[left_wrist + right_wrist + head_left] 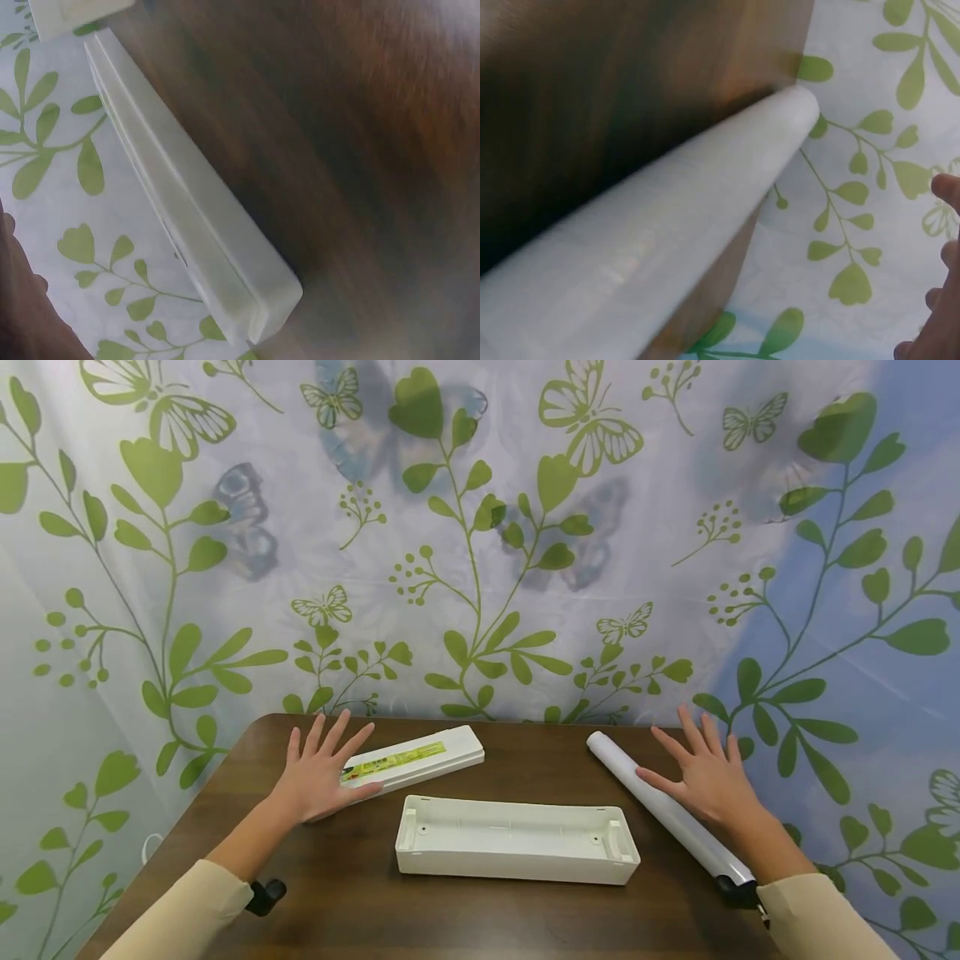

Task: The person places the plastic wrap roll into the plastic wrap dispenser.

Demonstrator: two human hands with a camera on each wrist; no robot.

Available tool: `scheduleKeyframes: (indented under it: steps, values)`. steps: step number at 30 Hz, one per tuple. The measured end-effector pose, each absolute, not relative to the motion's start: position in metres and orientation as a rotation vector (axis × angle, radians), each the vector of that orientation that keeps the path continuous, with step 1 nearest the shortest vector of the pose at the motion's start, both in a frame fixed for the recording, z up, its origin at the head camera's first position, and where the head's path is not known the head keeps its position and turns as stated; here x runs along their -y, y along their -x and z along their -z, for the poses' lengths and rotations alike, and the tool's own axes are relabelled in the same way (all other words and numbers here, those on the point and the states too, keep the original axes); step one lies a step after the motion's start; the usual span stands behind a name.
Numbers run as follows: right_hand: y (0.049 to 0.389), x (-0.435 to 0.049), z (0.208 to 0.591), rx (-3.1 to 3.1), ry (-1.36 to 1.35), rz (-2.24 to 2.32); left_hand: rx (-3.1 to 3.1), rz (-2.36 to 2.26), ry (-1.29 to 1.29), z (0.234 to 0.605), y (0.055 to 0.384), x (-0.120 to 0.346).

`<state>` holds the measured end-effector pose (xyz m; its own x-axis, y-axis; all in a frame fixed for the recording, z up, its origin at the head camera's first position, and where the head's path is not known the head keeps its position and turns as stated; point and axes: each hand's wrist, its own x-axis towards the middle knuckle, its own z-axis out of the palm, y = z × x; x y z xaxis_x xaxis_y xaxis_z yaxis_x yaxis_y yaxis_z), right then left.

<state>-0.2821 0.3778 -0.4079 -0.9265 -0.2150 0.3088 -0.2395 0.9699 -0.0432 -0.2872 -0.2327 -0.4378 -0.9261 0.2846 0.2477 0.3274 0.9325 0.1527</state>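
Observation:
My left hand (315,781) is held with fingers spread over the left end of a long white lid (431,760), which bears a yellow-green label and lies at an angle. Part of the lid is hidden behind that hand; the left wrist view shows the long white lid (184,187) from its side. On the right, my other hand (708,781) also has its fingers spread and overlaps a white roll of plastic film (637,785). The right wrist view shows the film roll (660,217) beside the fingers (939,300). Neither hand grips anything. Between them sits an open white box (517,870).
Everything lies on a dark brown wooden table (360,910). Behind it hangs a pale curtain (480,568) printed with green leaves and butterflies. A dark wrist device (266,897) shows at the left sleeve, and another dark device (737,892) near the right one.

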Motion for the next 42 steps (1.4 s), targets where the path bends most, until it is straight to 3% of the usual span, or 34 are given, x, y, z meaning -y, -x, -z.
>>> scheduleKeyframes:
  steps: [21,42]
  values:
    - [0.251,-0.379,0.45,2.695,-0.368,-0.322,2.684,0.582,0.727,0.462,0.262,0.188]
    - [0.228,-0.396,0.476,2.59,-0.387,-0.678,2.691,1.32,0.835,0.477,0.251,0.171]
